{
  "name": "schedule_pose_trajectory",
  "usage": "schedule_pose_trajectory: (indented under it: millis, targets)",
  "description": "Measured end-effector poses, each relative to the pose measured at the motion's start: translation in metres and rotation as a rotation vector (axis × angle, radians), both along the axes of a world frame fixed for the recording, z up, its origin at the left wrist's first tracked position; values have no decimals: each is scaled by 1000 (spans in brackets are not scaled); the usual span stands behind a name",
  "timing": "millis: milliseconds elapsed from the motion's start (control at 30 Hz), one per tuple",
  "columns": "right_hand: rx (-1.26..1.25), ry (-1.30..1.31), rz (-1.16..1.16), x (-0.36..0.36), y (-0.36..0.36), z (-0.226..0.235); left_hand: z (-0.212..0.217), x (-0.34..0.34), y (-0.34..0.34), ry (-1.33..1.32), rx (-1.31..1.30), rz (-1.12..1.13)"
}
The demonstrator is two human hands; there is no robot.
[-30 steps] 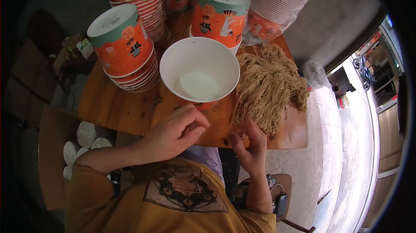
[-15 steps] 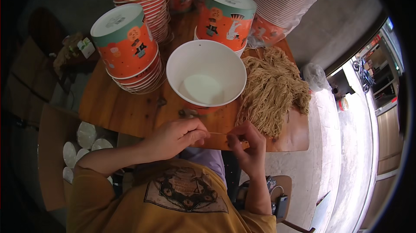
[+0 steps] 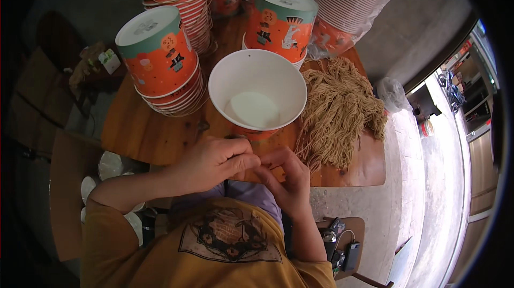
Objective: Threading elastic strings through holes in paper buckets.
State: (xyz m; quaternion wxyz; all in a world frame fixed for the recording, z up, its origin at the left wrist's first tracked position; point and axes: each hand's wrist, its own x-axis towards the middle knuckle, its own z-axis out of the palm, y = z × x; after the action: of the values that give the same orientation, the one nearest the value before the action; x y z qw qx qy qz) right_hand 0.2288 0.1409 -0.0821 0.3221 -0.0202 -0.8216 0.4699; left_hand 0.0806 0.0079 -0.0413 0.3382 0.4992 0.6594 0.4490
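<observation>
Brown wooden table (image 3: 160, 132), heaped tan strings (image 3: 342, 116) at right. Open white paper cup (image 3: 257, 95), orange outside, upright mid-table, no longer tipped. Left hand (image 3: 214, 162), right hand (image 3: 284, 181) now met below it; fingers (image 3: 251, 158) pressed together, contents hidden.

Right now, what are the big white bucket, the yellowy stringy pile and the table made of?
The open bucket looks like coated paperboard: smooth matte white inside, thin rolled rim, printed orange outside. The stringy pile looks like tan cord or twine, loose and fibrous; the exact fibre is unclear. The table looks like wood with a glossy reddish-brown varnish, grain and dark knots showing.
</observation>
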Motion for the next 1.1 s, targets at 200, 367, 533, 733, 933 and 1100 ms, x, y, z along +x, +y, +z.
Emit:
schedule_pose_trajectory:
  millis: [200,367,533,733,933,1100]
  targets:
    - [-39,-14,-132,-1,-10,0,1,3,1,8,-9,27]
    - [-159,58,-334,-9,-14,-10,8,5,2,462,250,112]
    - [111,104,-596,-23,-10,-20,7,-10,19,962,518,264]
    - [252,196,-640,-33,-4,-26,3,-16,24,952,452,156]
    - [219,152,-634,-36,-3,-30,2,-15,25,927,444,156]
    - [257,144,-650,-38,-2,-30,1,-15,25,925,441,155]
